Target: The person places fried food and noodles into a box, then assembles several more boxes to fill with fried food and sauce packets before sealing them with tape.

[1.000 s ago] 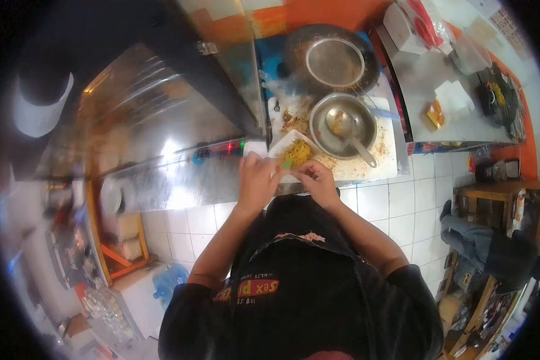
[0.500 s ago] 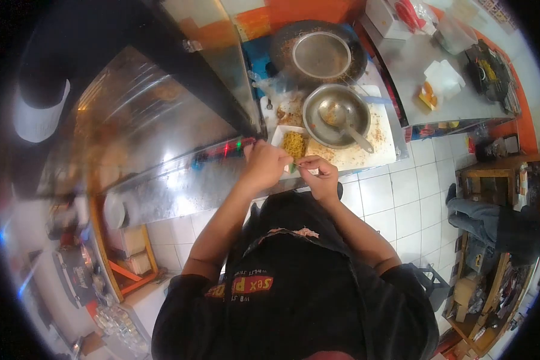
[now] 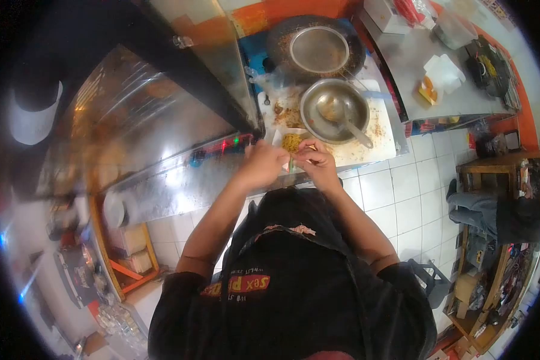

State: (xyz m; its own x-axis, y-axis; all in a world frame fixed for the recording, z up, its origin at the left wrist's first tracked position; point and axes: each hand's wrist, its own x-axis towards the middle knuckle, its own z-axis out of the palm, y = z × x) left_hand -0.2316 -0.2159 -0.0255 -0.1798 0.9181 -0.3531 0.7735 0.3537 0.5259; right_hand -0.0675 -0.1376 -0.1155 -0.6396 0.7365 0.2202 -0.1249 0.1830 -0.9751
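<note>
My left hand [image 3: 265, 163] and my right hand [image 3: 319, 167] meet at the near edge of the counter, fingertips almost touching. Both are closed in a pinch. Between them shows a small white piece with green and red on it [image 3: 287, 165], too small to name. Just beyond my fingers sits a white box [image 3: 277, 137] with yellow noodles [image 3: 291, 142] in it, its near side hidden by my hands. A steel bowl [image 3: 309, 127] stands to the right of the box, with a ladle [image 3: 359, 135] resting in it.
A crumb-strewn white board [image 3: 383, 135] lies under the bowl. Behind it, a strainer [image 3: 319, 51] rests over a dark wok [image 3: 282, 45]. A glass-sided case [image 3: 156, 114] borders the left. On the right-hand steel counter [image 3: 396, 60] lies an open white carton [image 3: 444, 72]. A person's legs [image 3: 474, 210] show far right.
My hands have come up against the near side of the noodle box and now cover more of it. The view has shifted slightly. The bowl and ladle stay put.
</note>
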